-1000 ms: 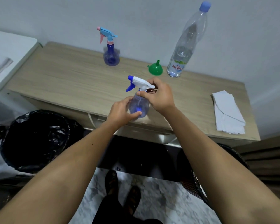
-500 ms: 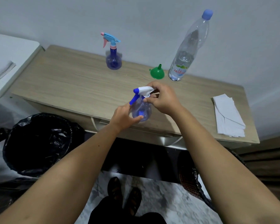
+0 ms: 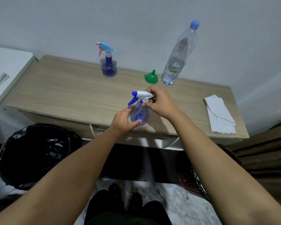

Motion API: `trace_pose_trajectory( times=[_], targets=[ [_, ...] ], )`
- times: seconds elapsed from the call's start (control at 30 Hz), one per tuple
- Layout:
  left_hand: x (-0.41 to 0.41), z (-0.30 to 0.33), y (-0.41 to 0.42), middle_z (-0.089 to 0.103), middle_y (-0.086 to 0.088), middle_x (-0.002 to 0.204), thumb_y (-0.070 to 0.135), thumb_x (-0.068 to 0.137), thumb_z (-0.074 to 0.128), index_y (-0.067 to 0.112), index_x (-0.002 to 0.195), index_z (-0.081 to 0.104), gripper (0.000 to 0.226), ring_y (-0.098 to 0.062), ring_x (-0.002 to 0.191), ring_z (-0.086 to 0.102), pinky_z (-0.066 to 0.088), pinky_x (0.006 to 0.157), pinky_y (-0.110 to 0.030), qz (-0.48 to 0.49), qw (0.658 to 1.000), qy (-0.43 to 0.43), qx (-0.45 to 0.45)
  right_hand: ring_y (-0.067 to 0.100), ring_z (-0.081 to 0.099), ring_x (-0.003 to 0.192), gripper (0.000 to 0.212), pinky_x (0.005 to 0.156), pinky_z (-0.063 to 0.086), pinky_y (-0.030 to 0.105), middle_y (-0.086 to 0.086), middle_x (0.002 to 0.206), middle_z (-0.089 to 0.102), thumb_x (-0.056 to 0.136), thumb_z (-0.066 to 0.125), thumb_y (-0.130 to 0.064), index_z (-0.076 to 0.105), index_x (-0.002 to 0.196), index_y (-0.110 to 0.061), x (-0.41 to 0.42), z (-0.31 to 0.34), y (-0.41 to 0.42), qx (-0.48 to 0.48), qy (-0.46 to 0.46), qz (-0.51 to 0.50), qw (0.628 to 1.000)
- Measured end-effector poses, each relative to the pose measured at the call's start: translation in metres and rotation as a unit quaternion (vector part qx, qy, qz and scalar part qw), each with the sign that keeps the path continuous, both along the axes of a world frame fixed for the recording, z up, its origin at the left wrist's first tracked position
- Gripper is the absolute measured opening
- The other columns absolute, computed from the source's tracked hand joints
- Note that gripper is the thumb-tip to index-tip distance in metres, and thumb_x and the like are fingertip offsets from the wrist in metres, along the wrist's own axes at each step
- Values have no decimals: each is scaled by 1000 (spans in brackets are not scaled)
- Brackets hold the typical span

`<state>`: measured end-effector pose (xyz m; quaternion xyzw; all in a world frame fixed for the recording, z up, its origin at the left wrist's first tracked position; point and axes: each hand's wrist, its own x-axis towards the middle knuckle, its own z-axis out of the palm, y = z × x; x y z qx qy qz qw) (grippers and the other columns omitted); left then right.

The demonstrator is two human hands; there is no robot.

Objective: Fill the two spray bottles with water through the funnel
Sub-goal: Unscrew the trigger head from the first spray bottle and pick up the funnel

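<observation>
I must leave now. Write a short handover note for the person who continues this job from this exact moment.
Left hand: grips the body of the near spray bottle, which is near the front edge of the wooden table.
Right hand: on that bottle's white spray head, at the neck.
Second spray bottle, green funnel and capped water bottle: stand at the back, untouched.
Done: nothing poured; both spray heads on.
Left: remove heads, set funnel, fill both bottles.
</observation>
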<state>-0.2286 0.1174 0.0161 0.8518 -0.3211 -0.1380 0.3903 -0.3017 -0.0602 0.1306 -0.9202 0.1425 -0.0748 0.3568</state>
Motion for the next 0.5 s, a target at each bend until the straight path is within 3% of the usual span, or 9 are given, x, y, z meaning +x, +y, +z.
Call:
trace_pose_trajectory(
  times=[0.1, 0.27, 0.4, 0.5],
  targets=[
    [2, -1, 2, 77, -6, 125, 60, 78, 76, 19, 144, 61, 80, -30, 112, 74, 59, 94, -43, -14, 1000, -2, -5, 11, 60, 73, 36, 74, 54, 28, 3, 95, 72, 80, 74, 5, 69, 109, -16, -3, 3, -2, 52, 3, -8, 999],
    [2, -1, 2, 73, -5, 133, 53, 81, 83, 18, 147, 57, 79, -26, 120, 70, 58, 102, -48, -21, 1000, 17, -10, 9, 56, 69, 42, 64, 45, 18, -1, 91, 67, 73, 93, -13, 67, 106, -15, -8, -1, 4, 34, 6, -34, 999],
    [2, 2, 1, 71, -5, 137, 43, 83, 88, 17, 149, 56, 77, -24, 123, 68, 56, 106, -46, -22, 999, 27, -6, 24, 66, 78, 34, 74, 56, 38, 9, 96, 73, 80, 76, 2, 68, 109, -14, -11, -3, 5, 41, -8, -45, 998],
    [2, 3, 1, 70, -8, 140, 46, 84, 87, 13, 152, 54, 82, -26, 127, 67, 55, 108, -48, -18, 999, 31, 10, 24, 66, 86, 43, 76, 56, 38, 5, 101, 71, 76, 89, -12, 66, 112, -17, -9, -1, 6, 33, 9, -32, 999]
  ],
)
